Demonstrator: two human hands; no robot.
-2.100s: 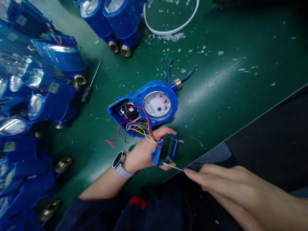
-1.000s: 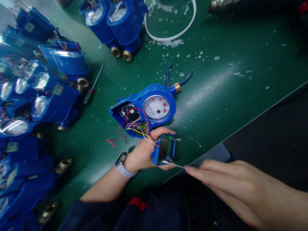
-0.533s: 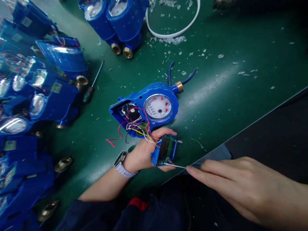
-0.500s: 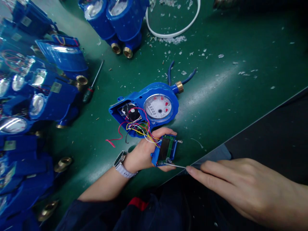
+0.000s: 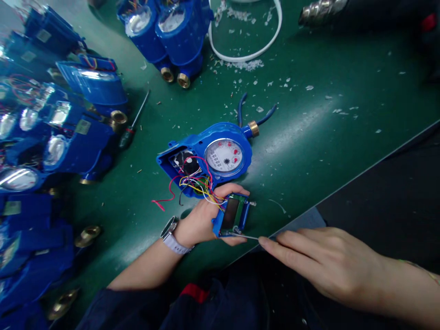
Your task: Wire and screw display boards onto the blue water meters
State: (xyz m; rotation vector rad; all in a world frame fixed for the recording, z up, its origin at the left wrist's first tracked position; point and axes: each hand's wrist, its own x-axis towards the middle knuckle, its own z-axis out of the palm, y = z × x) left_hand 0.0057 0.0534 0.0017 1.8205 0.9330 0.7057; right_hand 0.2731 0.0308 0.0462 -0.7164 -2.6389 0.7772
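Note:
My left hand (image 5: 202, 217), with a watch on its wrist, is closed around a small blue display module (image 5: 232, 213) with a green circuit board and dark screen. Thin coloured wires (image 5: 197, 185) run from the module into the open compartment of a blue water meter (image 5: 223, 130), which lies dial up on the bench just beyond the hand. Between the fingers of my right hand (image 5: 326, 261) is a thin-shafted screwdriver (image 5: 250, 237), its handle hidden. The shaft's tip meets the module's near corner; exact contact there is too small to make out.
Many blue water meters (image 5: 82, 128) crowd the left side, and two more (image 5: 178, 36) stand at the back. A loose screwdriver (image 5: 127, 136), pliers handles (image 5: 241, 110), a white loop (image 5: 280, 27) and a metal-nozzled tool (image 5: 323, 11) lie on the green bench (image 5: 343, 137), among scraps.
The whole view has shifted slightly, showing more of the metal-nozzled tool at the top right. Both hands keep their hold, with the screwdriver tip still at the same corner of the module.

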